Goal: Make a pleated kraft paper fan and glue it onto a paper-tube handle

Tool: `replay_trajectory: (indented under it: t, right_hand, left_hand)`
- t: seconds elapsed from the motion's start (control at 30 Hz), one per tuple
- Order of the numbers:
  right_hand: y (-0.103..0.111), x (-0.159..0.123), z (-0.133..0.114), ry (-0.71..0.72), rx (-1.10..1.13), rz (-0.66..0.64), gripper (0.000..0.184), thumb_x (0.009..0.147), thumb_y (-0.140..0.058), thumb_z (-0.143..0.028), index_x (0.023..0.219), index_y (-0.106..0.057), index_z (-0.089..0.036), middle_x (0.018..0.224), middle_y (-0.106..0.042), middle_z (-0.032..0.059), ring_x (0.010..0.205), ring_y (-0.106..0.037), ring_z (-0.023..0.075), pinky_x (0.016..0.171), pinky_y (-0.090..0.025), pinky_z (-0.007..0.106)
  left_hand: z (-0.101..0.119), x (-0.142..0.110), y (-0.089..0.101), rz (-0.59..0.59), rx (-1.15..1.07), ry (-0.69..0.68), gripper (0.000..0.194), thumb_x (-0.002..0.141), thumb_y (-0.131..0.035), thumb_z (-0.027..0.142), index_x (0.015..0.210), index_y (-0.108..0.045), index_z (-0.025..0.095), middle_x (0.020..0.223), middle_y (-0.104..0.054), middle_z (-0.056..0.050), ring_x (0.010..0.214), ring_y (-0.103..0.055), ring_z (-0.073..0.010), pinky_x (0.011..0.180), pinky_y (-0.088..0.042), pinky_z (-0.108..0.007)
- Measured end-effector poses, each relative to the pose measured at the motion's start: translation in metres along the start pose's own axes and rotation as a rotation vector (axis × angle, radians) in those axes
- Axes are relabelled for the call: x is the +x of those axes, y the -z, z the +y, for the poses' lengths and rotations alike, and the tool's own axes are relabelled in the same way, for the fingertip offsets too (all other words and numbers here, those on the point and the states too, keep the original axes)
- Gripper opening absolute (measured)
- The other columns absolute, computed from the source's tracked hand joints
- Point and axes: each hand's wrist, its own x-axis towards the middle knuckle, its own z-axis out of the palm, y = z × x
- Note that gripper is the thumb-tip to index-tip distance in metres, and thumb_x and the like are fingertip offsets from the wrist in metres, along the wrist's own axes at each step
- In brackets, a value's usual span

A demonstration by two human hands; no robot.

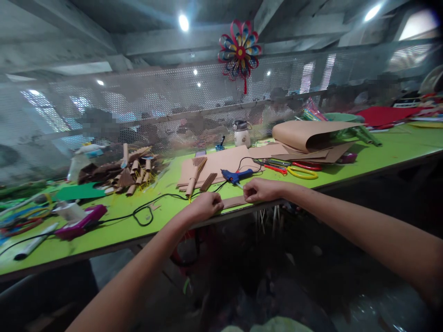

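A narrow strip of brown paper (234, 202) lies along the table's front edge, stretched between my two hands. My left hand (206, 205) is closed with its fingers pinched on the strip's left end. At the right end, my right hand (256, 190) is likewise closed on the paper. Just behind them rests a blue hot glue gun (238, 175) with a black cord. To its left are a small pleated piece of brown paper (208, 182) and a rolled paper piece with a fanned top (195, 176), lying on flat brown sheets (221, 161).
Yellow-handled scissors (302, 172) and red-handled tools lie right of the glue gun. A large curled brown sheet (304, 133) is behind them. On the left are a pile of paper pieces (133, 173) and a purple power strip (81, 223). A jar (242, 134) stands near the mesh partition.
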Motion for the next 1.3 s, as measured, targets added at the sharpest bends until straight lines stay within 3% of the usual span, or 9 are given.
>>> replay_trajectory:
  t: [0.37, 0.5, 0.6, 0.67, 0.77, 0.9, 1.0, 1.1, 1.3]
  right_hand:
    - [-0.004, -0.008, 0.001, 0.097, 0.019, 0.067, 0.021, 0.078, -0.058, -0.014, 0.096, -0.068, -0.013, 0.072, -0.058, -0.0001, 0.060, -0.047, 0.0105, 0.056, -0.037, 0.020]
    - [-0.009, -0.012, 0.005, 0.147, 0.009, 0.150, 0.022, 0.081, -0.057, -0.017, 0.097, -0.072, -0.015, 0.070, -0.050, -0.0004, 0.064, -0.046, 0.0118, 0.063, -0.038, 0.022]
    - [-0.012, -0.014, 0.007, 0.184, 0.000, 0.189, 0.023, 0.085, -0.055, -0.021, 0.098, -0.073, -0.015, 0.069, -0.048, 0.0001, 0.065, -0.047, 0.0122, 0.063, -0.039, 0.023]
    - [-0.013, -0.014, 0.009, 0.209, -0.011, 0.200, 0.023, 0.085, -0.055, -0.021, 0.097, -0.074, -0.015, 0.071, -0.051, 0.0011, 0.067, -0.049, 0.0124, 0.064, -0.040, 0.023]
    - [-0.017, -0.016, 0.010, 0.237, -0.050, 0.223, 0.023, 0.084, -0.054, -0.015, 0.096, -0.074, -0.016, 0.077, -0.054, 0.0031, 0.072, -0.052, 0.0132, 0.067, -0.041, 0.024]
    - [-0.022, -0.023, 0.005, 0.256, -0.126, 0.246, 0.029, 0.084, -0.047, -0.007, 0.098, -0.072, -0.016, 0.085, -0.054, 0.0068, 0.080, -0.051, 0.0159, 0.072, -0.041, 0.027]
    - [-0.026, -0.030, -0.008, 0.257, -0.275, 0.243, 0.037, 0.081, -0.046, -0.001, 0.106, -0.067, -0.017, 0.091, -0.055, 0.0092, 0.085, -0.049, 0.0193, 0.073, -0.040, 0.030]
    - [-0.031, -0.033, -0.024, 0.253, -0.588, 0.223, 0.042, 0.078, -0.048, 0.000, 0.116, -0.059, -0.016, 0.088, -0.056, 0.0094, 0.084, -0.047, 0.0223, 0.072, -0.039, 0.033]
    - [-0.042, -0.036, -0.035, 0.285, -0.893, 0.188, 0.034, 0.084, -0.044, -0.005, 0.116, -0.055, -0.006, 0.096, -0.059, 0.0147, 0.087, -0.049, 0.0264, 0.078, -0.039, 0.040]
  left_hand:
    - [0.007, -0.011, -0.013, 0.176, 0.205, -0.032, 0.011, 0.082, -0.052, 0.028, 0.077, -0.056, 0.019, 0.071, -0.059, -0.004, 0.064, -0.052, -0.0179, 0.055, -0.031, -0.025]
    - [0.011, -0.014, -0.017, 0.229, 0.223, -0.090, 0.012, 0.085, -0.047, 0.023, 0.089, -0.057, 0.019, 0.087, -0.059, -0.007, 0.077, -0.054, -0.0197, 0.064, -0.037, -0.027]
    - [0.013, -0.016, -0.021, 0.246, 0.231, -0.229, 0.032, 0.084, -0.043, 0.009, 0.110, -0.057, 0.023, 0.101, -0.056, -0.007, 0.088, -0.054, -0.0190, 0.073, -0.040, -0.028]
    - [0.014, -0.017, -0.022, 0.233, 0.251, -0.367, 0.045, 0.079, -0.041, 0.000, 0.112, -0.059, 0.025, 0.098, -0.055, -0.006, 0.091, -0.053, -0.0187, 0.076, -0.041, -0.027]
    - [0.013, -0.016, -0.022, 0.225, 0.281, -0.464, 0.044, 0.077, -0.043, -0.002, 0.104, -0.066, 0.023, 0.091, -0.056, -0.007, 0.090, -0.052, -0.0190, 0.078, -0.042, -0.028]
    - [0.014, -0.016, -0.022, 0.229, 0.319, -0.456, 0.038, 0.080, -0.044, 0.003, 0.100, -0.069, 0.023, 0.088, -0.057, -0.007, 0.088, -0.053, -0.0194, 0.077, -0.043, -0.030]
    - [0.017, -0.015, -0.022, 0.244, 0.345, -0.437, 0.037, 0.082, -0.043, 0.004, 0.098, -0.070, 0.022, 0.089, -0.057, -0.007, 0.086, -0.053, -0.0190, 0.076, -0.044, -0.030]
    - [0.023, -0.015, -0.024, 0.263, 0.379, -0.430, 0.035, 0.083, -0.042, 0.004, 0.096, -0.070, 0.020, 0.090, -0.059, -0.008, 0.086, -0.053, -0.0194, 0.077, -0.043, -0.033]
    - [0.033, -0.018, -0.030, 0.265, 0.487, -0.393, 0.025, 0.079, -0.048, 0.004, 0.090, -0.068, 0.015, 0.084, -0.060, -0.009, 0.083, -0.050, -0.0223, 0.079, -0.043, -0.036]
